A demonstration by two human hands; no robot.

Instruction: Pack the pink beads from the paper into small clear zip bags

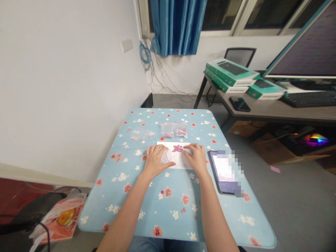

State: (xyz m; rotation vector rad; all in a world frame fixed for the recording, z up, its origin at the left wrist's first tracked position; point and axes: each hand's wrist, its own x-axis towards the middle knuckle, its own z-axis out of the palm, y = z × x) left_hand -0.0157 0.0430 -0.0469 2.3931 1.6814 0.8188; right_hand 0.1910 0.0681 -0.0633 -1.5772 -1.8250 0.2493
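Note:
A white sheet of paper lies on the flowered table, with a small cluster of pink beads on its upper part. My left hand rests over the sheet's left edge, fingers spread and thumb stretched across the paper. Beside its fingers a thin pink string curves on the sheet. My right hand is at the right edge of the paper. Its thumb and index finger are apart, with the tips close to the beads, and I see nothing between them.
Behind the sheet lie clear bags of pink beads and a flat clear bag. A phone lies on the right of the blue flowered table. Green keyboard boxes and a monitor stand on the desk further right.

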